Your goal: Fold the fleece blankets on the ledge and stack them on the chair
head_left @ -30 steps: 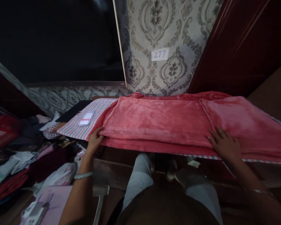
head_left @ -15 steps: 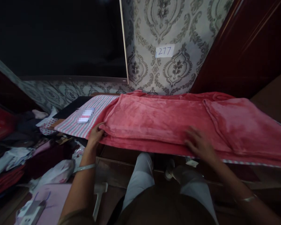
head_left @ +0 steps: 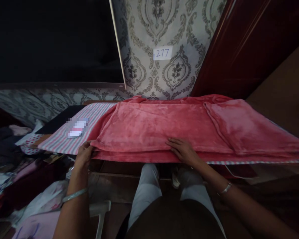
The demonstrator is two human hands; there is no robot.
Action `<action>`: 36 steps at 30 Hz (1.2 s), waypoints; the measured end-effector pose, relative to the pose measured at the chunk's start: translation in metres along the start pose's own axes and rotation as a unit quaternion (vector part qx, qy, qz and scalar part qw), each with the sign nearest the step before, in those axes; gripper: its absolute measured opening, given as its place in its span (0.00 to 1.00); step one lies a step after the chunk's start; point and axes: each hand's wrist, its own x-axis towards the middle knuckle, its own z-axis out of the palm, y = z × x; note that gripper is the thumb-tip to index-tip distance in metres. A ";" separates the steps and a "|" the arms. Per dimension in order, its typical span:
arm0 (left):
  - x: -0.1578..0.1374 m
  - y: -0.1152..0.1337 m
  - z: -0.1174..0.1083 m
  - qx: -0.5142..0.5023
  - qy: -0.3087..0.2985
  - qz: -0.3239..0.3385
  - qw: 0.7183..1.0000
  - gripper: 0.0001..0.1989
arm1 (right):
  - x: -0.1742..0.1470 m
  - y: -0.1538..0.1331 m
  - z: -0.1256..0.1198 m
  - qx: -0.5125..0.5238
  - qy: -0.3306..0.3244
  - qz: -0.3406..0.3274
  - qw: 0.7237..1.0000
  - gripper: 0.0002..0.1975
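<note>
A pink plush blanket lies folded lengthwise in front of me, its right end folded over in a further flap. At the near left corner, the fingers of my left hand are closed on the blanket's edge. My right hand rests on the near part of the blanket, fingers stretched out and palm down, just left of the flap. Under the blanket is a striped cloth, showing on the left and along the near right edge. A small blurred-out item lies on its stripes.
Behind the surface are a large dark screen and a patterned wall with a paper marked 277. A dark red panel rises at the right. Clothes and bags are heaped at lower left, near a pale chair-like frame.
My right hand has moved left along the blanket's near side and now lies still on it. My left hand stays at the corner. The view has turned slightly to the right.
</note>
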 end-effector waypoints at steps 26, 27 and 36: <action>-0.007 -0.033 -0.003 0.169 0.095 0.062 0.979 0.32 | 0.268 0.048 0.034 0.008 -0.044 0.100 0.994 0.18; -0.008 -0.034 -0.003 0.179 0.107 0.063 0.976 0.33 | 0.281 0.051 0.038 0.005 -0.043 0.097 0.994 0.18; -0.012 -0.042 -0.013 0.228 0.134 0.051 0.963 0.30 | 0.348 0.059 0.075 -0.017 -0.071 0.067 0.995 0.14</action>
